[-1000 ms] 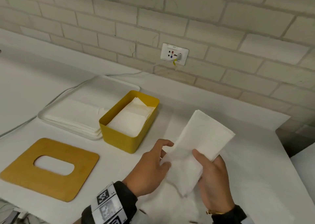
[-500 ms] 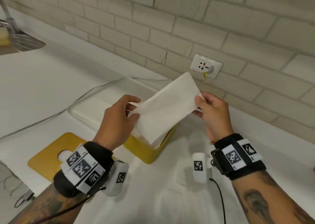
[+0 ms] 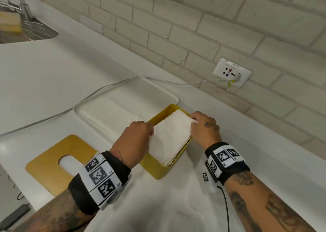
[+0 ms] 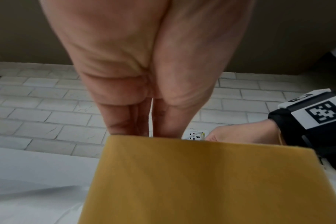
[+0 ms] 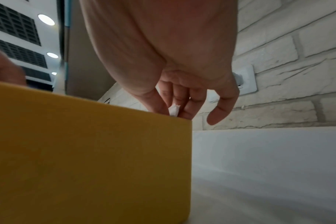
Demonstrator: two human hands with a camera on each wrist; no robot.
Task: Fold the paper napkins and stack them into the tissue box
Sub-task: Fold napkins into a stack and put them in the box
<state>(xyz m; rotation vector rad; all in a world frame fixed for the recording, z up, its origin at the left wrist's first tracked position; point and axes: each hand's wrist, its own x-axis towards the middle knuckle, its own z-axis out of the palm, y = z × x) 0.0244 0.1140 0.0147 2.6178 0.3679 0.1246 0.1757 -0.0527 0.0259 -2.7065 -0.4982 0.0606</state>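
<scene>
A folded white napkin (image 3: 172, 134) lies across the top of the open yellow tissue box (image 3: 158, 170), over other napkins inside. My left hand (image 3: 139, 138) holds its left edge, with the fingertips hidden behind the box wall (image 4: 192, 174) in the left wrist view. My right hand (image 3: 202, 127) pinches the napkin's far right corner (image 5: 173, 109) between thumb and fingers, just above the box rim (image 5: 125, 109). A white tray (image 3: 169, 95) behind the box holds a stack of unfolded napkins (image 3: 107, 113).
The box's yellow lid (image 3: 45, 170) with an oval slot lies flat at the left. A white cable (image 3: 194, 82) runs from the wall socket (image 3: 232, 72) along the counter behind the tray. A metal sink (image 3: 26, 30) sits far left. A black wire (image 3: 226, 210) trails by my right forearm.
Both hands have carried the folded napkin from in front of me to the left, over the yellow box, and lowered it onto the stack inside.
</scene>
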